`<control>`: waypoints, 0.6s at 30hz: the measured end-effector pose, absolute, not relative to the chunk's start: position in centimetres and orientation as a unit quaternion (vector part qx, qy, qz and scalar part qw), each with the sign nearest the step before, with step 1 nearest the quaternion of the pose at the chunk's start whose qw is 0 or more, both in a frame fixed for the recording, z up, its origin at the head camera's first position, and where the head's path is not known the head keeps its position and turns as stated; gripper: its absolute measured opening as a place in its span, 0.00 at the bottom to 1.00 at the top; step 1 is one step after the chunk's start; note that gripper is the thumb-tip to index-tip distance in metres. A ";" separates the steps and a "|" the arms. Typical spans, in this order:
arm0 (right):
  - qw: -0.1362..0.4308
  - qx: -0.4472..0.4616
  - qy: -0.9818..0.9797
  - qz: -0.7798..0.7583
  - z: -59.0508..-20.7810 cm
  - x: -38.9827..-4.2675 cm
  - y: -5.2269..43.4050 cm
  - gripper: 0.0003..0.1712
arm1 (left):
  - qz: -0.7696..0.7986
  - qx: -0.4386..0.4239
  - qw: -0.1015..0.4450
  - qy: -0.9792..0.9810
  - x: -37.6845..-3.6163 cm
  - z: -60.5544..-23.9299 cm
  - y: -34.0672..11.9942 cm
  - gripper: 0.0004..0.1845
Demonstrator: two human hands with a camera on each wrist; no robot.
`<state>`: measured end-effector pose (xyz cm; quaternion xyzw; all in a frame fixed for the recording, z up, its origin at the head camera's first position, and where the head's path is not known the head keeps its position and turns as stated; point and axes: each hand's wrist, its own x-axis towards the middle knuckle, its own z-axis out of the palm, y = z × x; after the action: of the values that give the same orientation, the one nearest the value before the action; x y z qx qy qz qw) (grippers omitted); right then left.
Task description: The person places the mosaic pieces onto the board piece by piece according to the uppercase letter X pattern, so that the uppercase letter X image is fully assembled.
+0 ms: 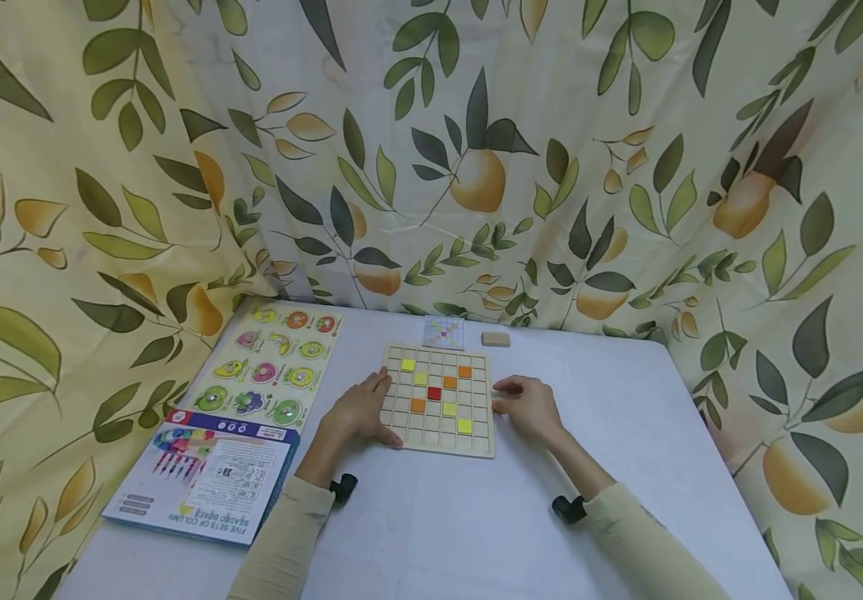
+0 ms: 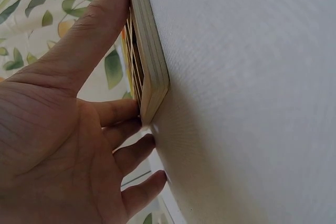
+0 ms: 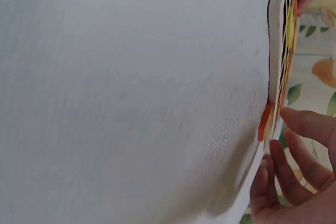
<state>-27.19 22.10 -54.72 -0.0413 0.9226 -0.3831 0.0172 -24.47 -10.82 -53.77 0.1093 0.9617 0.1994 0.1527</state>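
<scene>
A square wooden grid board (image 1: 439, 435) lies on the table with yellow, orange and red square tiles in some of its cells. My left hand (image 1: 359, 408) holds its near left corner, the thumb along the near edge and the fingers at the left side. In the left wrist view the layered board edge (image 2: 149, 56) sits between that thumb and the fingers. Bent at the board's right edge, my right hand (image 1: 532, 408) has thumb and fingertips close around an orange tile (image 3: 265, 121), which stands tilted against the edge. The hand hides this tile in the head view.
Behind the board lie a small pattern card (image 1: 444, 332) and a small wooden block (image 1: 495, 339). To the left are a fruit puzzle board (image 1: 266, 350) and a blue and white box (image 1: 206, 475). Leaf-patterned curtains (image 1: 431, 167) hang along the table's far side.
</scene>
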 end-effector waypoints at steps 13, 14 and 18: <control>0.029 -0.060 0.930 -0.361 -54.6 -26.8 23.1 0.15 | 0.199 0.109 0.157 0.961 -24.4 -53.7 -10.9 0.72; 0.027 -0.060 0.929 -0.364 -54.5 -26.8 23.1 0.16 | 0.198 0.108 0.157 0.961 -24.4 -53.7 -10.9 0.72; 0.020 -0.061 0.923 -0.378 -54.3 -26.9 23.5 0.16 | 0.198 0.106 0.159 0.961 -24.4 -53.8 -10.8 0.72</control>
<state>-26.91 23.48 -54.33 -0.0613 0.9234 -0.3784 0.0203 -24.44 -10.78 -53.76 0.1064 0.9614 0.1983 0.1585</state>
